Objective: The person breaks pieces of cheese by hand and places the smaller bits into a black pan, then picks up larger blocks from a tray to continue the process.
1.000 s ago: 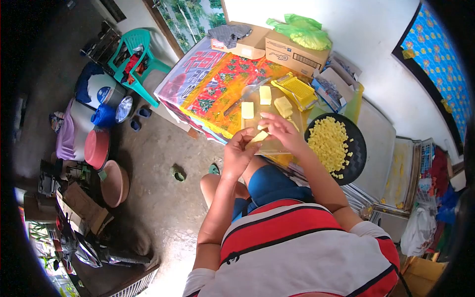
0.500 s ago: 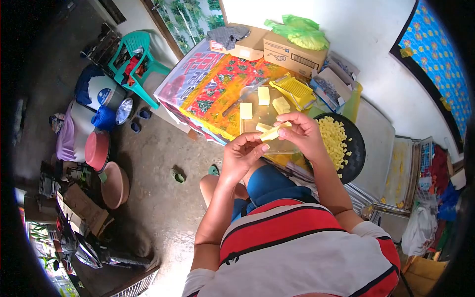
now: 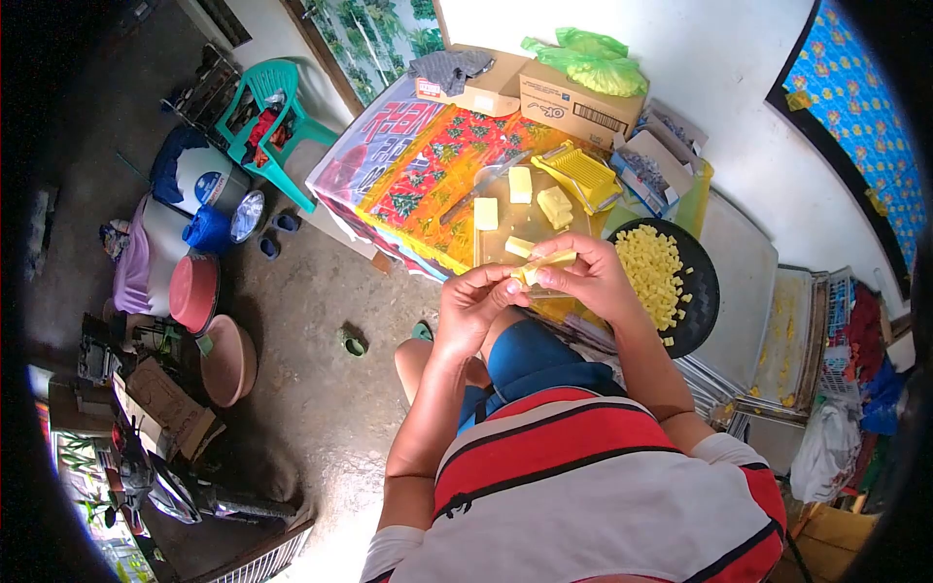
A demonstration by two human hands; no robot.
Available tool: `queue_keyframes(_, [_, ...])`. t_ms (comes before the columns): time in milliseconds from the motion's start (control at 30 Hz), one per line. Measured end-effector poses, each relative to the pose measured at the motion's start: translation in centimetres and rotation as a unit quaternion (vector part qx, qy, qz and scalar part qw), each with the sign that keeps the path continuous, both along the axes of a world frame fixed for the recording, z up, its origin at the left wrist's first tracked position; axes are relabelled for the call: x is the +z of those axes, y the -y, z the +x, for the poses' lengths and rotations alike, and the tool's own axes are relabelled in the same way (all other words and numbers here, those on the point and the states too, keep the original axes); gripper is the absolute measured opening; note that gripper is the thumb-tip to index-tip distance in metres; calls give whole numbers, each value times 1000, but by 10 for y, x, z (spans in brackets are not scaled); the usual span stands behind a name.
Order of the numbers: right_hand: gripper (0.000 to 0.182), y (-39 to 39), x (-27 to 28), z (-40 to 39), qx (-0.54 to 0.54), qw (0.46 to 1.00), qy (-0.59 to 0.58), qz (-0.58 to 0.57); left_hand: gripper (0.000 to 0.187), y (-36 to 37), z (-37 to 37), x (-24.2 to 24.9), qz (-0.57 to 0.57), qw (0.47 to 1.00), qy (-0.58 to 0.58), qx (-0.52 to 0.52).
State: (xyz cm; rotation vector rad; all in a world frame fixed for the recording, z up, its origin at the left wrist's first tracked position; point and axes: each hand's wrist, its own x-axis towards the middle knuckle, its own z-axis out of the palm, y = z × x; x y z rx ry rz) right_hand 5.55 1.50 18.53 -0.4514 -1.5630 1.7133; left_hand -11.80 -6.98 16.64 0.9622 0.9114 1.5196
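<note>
My left hand (image 3: 470, 309) pinches the near end of a pale yellow strip (image 3: 554, 260), where a small piece stands out at an angle between the fingertips. Around the strip's other end, the fingers of my right hand (image 3: 595, 277) are closed. Both hands meet just over the near edge of a tan board (image 3: 496, 245). Pale yellow blocks lie on that board: one at left (image 3: 486, 214), one at the back (image 3: 520, 185), one at right (image 3: 555, 207). A smaller piece (image 3: 519, 247) rests right behind my fingers.
A black round tray (image 3: 702, 303) holds many small yellow cubes (image 3: 646, 262) at right. Behind the board sit a yellow ridged tray (image 3: 581, 177) and cardboard boxes (image 3: 573, 102). A long knife (image 3: 476, 191) lies left of the board on the patterned tablecloth (image 3: 428, 189).
The strip has turned in my fingers, and a small piece now angles away at its left end. My right hand has shifted slightly down and left, closer to my left hand.
</note>
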Motion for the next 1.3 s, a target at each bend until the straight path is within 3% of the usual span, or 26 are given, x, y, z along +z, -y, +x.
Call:
queue_keyframes(367, [24,2,2,2,-13,999,-11,-39,24,4,5,6,-11,985,157,-70])
queue_keyframes(667, [17,5,7,2,-67,995,5,-68,20,-2,3,-8,-2,972,219,-84])
queue_keyframes(867, [17,3,-4,9,15,987,93,-133,17,-6,14,-8,82,995,-11,56])
queue_keyframes(1033, [22,10,-7,4,2,977,25,-210,17,-7,12,-13,56,996,-1,72])
queue_keyframes(1133, [25,8,-7,6,9,981,72,-179,18,-8,11,-17,52,995,-23,76])
queue_keyframes(1300, [29,11,-10,3,48,971,72,-224,22,-7,18,-17,75,992,-55,81])
